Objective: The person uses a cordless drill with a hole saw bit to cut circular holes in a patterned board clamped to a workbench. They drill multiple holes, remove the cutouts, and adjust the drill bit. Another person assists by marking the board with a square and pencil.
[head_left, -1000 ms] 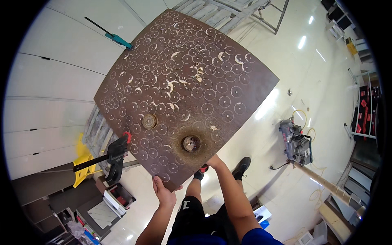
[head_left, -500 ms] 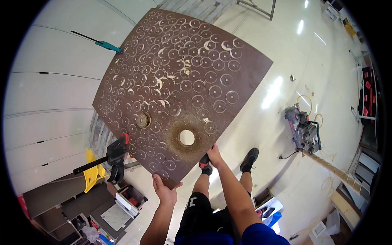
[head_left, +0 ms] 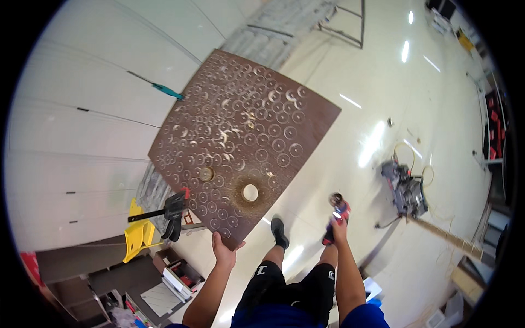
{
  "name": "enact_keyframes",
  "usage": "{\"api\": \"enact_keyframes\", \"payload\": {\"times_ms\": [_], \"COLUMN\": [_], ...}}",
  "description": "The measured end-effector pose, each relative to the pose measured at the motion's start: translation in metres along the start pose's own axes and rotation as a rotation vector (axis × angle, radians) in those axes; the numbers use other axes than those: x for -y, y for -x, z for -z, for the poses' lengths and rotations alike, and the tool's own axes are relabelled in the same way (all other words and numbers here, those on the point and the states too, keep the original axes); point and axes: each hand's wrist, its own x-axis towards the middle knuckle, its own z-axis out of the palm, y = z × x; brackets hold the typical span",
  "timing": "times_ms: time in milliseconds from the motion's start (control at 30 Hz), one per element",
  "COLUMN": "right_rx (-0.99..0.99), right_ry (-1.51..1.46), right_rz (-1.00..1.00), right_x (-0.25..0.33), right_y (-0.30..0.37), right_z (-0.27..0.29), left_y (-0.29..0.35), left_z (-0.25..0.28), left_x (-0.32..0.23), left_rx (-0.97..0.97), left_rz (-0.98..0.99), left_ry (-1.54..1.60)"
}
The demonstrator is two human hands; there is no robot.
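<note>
My left hand (head_left: 223,252) grips the near corner of a brown board (head_left: 311,117), with fingers and thumb at its edges. Rows of scored circles with centre holes cover the board. A round hole (head_left: 250,192) goes through it, ringed by sawdust, and a round wooden plug (head_left: 206,174) lies to the left of that hole. Off to the right of the board, my right hand (head_left: 339,229) is closed around a red and black cordless drill (head_left: 344,208). A round attachment on the drill's far end is blurred.
A black clamp (head_left: 174,210) and a teal-handled clamp (head_left: 167,91) hold the board's left edge. Yellow plastic (head_left: 139,236) hangs near the black one. On the floor at right stands a compressor-like machine (head_left: 403,187) with a yellow hose. Open drawers (head_left: 183,273) are at lower left.
My right hand has moved from the board's near edge out to the right, bringing the drill into plain view. The view has shifted, and my left hand stays at the corner.
</note>
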Motion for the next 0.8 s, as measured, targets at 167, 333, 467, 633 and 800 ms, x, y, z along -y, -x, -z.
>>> {"api": "enact_keyframes", "payload": {"times_ms": [167, 333, 467, 633, 800], "right_rx": [-0.102, 0.007, 0.295, 0.074, 0.432], "right_ry": [-0.099, -0.318, -0.376, -0.222, -0.626], "right_rz": [0.066, 0.188, 0.301, 0.635, 0.804], "right_x": [0.073, 0.166, 0.242, 0.334, 0.363], "right_y": [0.056, 0.120, 0.160, 0.204, 0.235], "right_z": [0.109, 0.165, 0.162, 0.104, 0.048], "left_y": [-0.006, -0.010, -0.003, -0.013, -0.015], "left_z": [0.014, 0.018, 0.013, 0.019, 0.064], "left_x": [0.004, 0.010, 0.007, 0.021, 0.034], "left_rx": [0.029, 0.054, 0.108, 0.122, 0.199], "left_rz": [-0.042, 0.008, 0.000, 0.078, 0.201], "left_ry": [0.095, 0.326, 0.368, 0.407, 0.320]}}
